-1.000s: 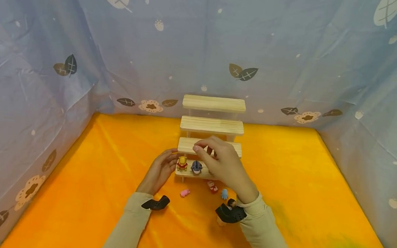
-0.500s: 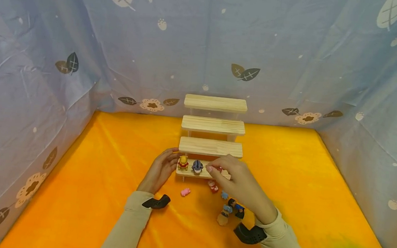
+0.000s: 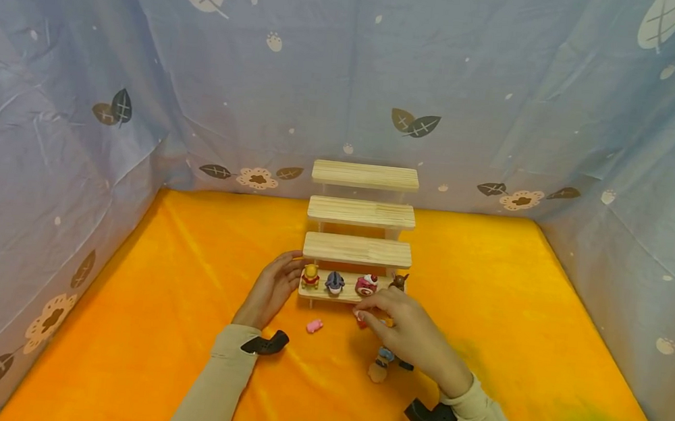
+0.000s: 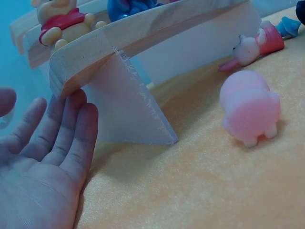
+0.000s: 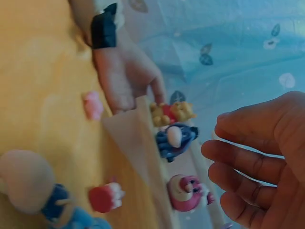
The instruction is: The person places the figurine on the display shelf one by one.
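Note:
My left hand (image 3: pixel 271 289), fingers extended, touches the left end of the lowest board (image 4: pixel 78 57) of a wooden step shelf. My right hand (image 3: pixel 414 333) is in front of that shelf, its fingertips close to a small red-and-white figurine (image 5: pixel 102 196) lying on the cloth. In the right wrist view its fingers are loosely bent with nothing between them. Along the lowest board stand a yellow bear figurine in a red shirt (image 3: pixel 310 277), a blue donkey figurine (image 3: pixel 334 283), a dark pink bear figurine (image 3: pixel 365 284) and a brown eared figurine (image 3: pixel 399 281), partly behind the right hand.
A pink pig figurine (image 3: pixel 315 326) is on the orange cloth (image 3: pixel 198 258) before the shelf. Nearer me lies a figurine with a beige head and blue clothes (image 3: pixel 380 367). The upper boards (image 3: pixel 362 211) rise behind, towards a blue-grey patterned curtain (image 3: pixel 351 69).
My right hand has moved down from above the shelf to the front of it. The dark pink bear and brown figurine now show on the lowest board. The left hand stays put.

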`<control>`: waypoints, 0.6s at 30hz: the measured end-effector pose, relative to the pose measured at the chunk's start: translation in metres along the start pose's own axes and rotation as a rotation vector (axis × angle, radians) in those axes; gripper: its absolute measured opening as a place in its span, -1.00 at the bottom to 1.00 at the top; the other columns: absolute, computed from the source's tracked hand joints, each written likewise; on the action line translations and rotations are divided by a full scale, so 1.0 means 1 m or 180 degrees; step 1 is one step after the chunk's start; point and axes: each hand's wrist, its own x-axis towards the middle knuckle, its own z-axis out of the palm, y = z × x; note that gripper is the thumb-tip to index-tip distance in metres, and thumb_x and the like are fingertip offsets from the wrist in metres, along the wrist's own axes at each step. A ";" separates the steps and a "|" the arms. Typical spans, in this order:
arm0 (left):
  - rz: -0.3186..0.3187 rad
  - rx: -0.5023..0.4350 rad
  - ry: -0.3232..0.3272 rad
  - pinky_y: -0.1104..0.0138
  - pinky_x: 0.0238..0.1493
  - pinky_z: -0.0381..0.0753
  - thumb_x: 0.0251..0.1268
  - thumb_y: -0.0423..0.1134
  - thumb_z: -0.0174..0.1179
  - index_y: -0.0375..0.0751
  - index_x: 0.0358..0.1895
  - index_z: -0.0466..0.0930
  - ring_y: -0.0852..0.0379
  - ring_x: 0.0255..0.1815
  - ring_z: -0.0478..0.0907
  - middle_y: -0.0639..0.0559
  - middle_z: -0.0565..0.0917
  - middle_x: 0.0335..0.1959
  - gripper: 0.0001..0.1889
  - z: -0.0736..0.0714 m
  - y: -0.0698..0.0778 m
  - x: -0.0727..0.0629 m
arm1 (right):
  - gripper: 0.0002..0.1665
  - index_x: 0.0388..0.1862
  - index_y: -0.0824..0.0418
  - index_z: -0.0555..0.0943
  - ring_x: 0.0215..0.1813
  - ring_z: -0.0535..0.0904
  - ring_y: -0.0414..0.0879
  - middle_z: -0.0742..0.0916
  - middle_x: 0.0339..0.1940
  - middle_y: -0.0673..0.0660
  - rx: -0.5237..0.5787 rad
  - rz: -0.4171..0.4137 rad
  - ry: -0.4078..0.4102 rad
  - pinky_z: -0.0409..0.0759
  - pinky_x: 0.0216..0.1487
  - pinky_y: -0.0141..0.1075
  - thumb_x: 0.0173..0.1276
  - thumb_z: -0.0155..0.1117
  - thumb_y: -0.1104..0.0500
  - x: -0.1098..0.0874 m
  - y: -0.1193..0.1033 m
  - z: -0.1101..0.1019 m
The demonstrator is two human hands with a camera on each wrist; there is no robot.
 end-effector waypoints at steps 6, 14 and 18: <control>-0.0005 0.0052 -0.0051 0.39 0.09 0.54 0.67 -0.05 -0.13 -0.14 0.23 0.38 0.13 0.08 0.54 -0.03 0.60 0.16 -0.68 -0.001 0.000 0.001 | -0.83 -0.05 0.06 0.74 -0.11 0.63 -0.17 0.73 -0.11 -0.08 -0.0093 0.0048 0.0008 0.65 -0.07 -0.24 0.41 0.36 0.16 -0.003 0.006 0.007; -0.0058 0.0034 0.0018 0.41 0.03 0.56 0.65 -0.01 -0.10 -0.12 0.26 0.39 0.16 0.07 0.55 0.01 0.61 0.13 -0.65 -0.001 -0.001 0.001 | -0.82 -0.03 0.10 0.73 -0.27 0.53 -0.33 0.76 -0.18 -0.08 -0.0041 0.0193 -0.0168 0.54 -0.25 -0.38 0.50 0.25 0.13 -0.009 0.020 0.010; -0.0061 0.0010 0.0050 0.43 -0.02 0.53 0.65 -0.02 -0.09 -0.11 0.24 0.39 0.17 0.04 0.53 0.02 0.61 0.12 -0.66 -0.001 -0.001 0.001 | -0.81 -0.01 0.12 0.73 -0.25 0.58 -0.32 0.77 -0.13 -0.04 -0.0085 0.0158 -0.0194 0.59 -0.25 -0.35 0.49 0.26 0.15 -0.012 0.028 0.010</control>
